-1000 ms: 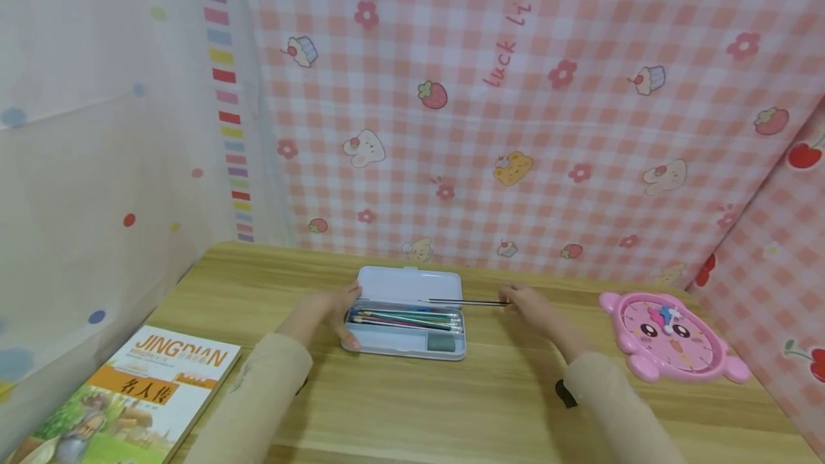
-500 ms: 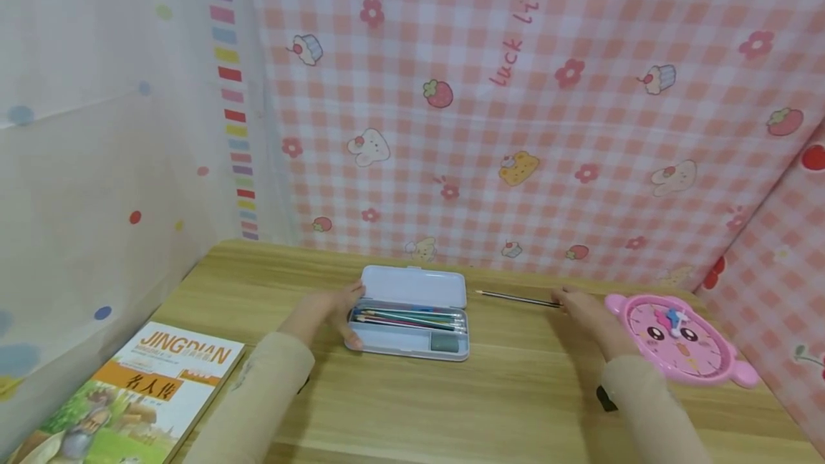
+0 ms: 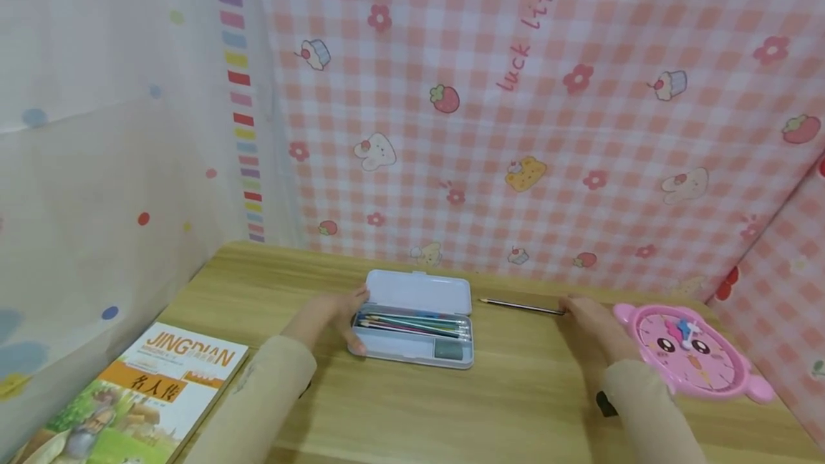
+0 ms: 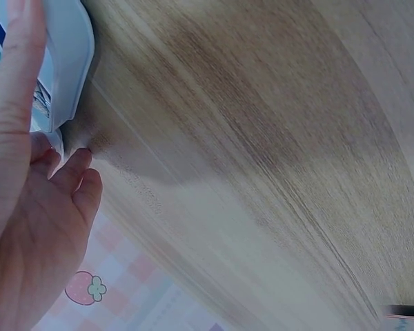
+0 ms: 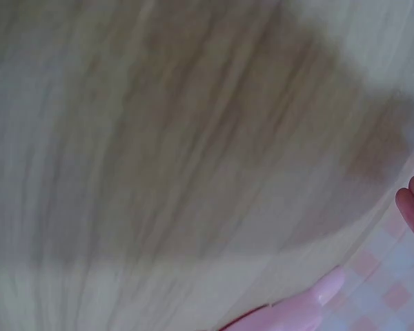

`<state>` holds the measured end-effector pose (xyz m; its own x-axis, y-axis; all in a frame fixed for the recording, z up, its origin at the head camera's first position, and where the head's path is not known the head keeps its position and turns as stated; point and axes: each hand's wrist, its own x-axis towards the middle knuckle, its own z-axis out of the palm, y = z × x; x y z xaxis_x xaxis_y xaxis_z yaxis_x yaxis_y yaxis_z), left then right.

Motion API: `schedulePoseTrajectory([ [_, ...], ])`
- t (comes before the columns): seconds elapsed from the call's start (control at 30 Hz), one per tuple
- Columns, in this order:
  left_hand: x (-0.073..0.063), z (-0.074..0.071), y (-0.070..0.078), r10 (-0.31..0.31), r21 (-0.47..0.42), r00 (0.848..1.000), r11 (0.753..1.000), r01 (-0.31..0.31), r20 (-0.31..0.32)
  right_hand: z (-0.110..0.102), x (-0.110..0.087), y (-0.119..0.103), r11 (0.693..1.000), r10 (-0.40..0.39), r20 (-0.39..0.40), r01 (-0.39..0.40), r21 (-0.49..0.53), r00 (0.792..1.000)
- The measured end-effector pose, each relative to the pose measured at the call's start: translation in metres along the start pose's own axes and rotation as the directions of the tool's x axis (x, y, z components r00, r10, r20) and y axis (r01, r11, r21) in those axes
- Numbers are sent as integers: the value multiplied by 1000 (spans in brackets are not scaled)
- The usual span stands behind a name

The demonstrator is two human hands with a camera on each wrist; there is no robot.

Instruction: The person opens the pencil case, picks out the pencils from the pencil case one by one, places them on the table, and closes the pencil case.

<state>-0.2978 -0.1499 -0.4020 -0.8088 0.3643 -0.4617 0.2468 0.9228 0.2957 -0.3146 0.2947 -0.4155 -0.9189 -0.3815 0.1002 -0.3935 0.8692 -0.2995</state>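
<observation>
An open white pencil case lies on the table, its lid folded back toward the wall. Several pencils lie in its rear part, and a dark green block sits at the front right. My left hand holds the case's left end, thumb at the front corner and fingers behind; the left wrist view shows its fingertips by the case's edge. To the right of the case, my right hand pinches the end of a dark striped pencil, whose sharpened tip points left toward the lid.
A pink cartoon clock lies just right of my right forearm. At the left edge of the wooden table is a book with an orange band. A checked pink cloth hangs behind the table.
My right hand has carried the pencil rightward, away from over the case, and is nearly still over the last half second. My left hand stays at the case's left end.
</observation>
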Motion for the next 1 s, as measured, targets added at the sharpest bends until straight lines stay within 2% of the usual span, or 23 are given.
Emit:
schedulePoseTrajectory([
  [0.13, 3, 3, -2, 10, -8, 1000, 1000, -9, 1, 4, -6, -6, 998, 35, 11, -34, -51, 999],
  [0.23, -7, -1, 7, -4, -1, 1000, 1000, 4, 3, 7, -8, -10, 994, 101, 29, -99, -49, 994],
  [0.37, -15, -4, 12, -10, 28, 1000, 1000, 10, -2, 9, -4, -11, 993, 103, 19, -102, -54, 995],
  [0.47, -6, -1, 5, -1, 20, 1000, 1000, 1, -5, 9, 1, -10, 993, 99, 23, -98, -63, 995],
  [0.53, 3, 3, -6, 27, -8, 1000, 1000, -28, -11, 8, 3, -11, 993, 94, 37, -91, -75, 995],
  [0.6, 7, 5, -8, 27, -31, 1000, 999, -28, -13, 7, 4, -12, 991, 105, 55, -99, -94, 993],
  [0.7, 0, 3, -2, 12, -39, 1000, 999, -13, -15, 4, 4, -16, 986, 128, 82, -118, -117, 988],
  [0.73, -6, 0, 5, -15, -34, 1000, 999, 14, -10, 4, 3, -17, 985, 143, 90, -132, -113, 986],
  [0.8, -10, -2, 10, -21, -22, 1000, 1000, 21, -9, 2, 2, -20, 983, 179, 108, -173, -70, 978],
  [0.87, -12, -3, 11, -17, -7, 1000, 1000, 17, -10, 1, 3, -23, 983, 182, 116, -180, -27, 976],
  [0.93, -12, -3, 10, -19, 3, 1000, 1000, 19, -5, 2, 9, -28, 988, 153, 113, -155, 5, 982],
  [0.97, -12, -3, 9, -22, 2, 1000, 1000, 22, -4, 3, 13, -32, 992, 123, 108, -125, 7, 986],
  [1.0, -12, -3, 9, -22, 2, 1000, 1000, 22, -3, 4, 18, -36, 998, 62, 99, -62, -11, 993],
])
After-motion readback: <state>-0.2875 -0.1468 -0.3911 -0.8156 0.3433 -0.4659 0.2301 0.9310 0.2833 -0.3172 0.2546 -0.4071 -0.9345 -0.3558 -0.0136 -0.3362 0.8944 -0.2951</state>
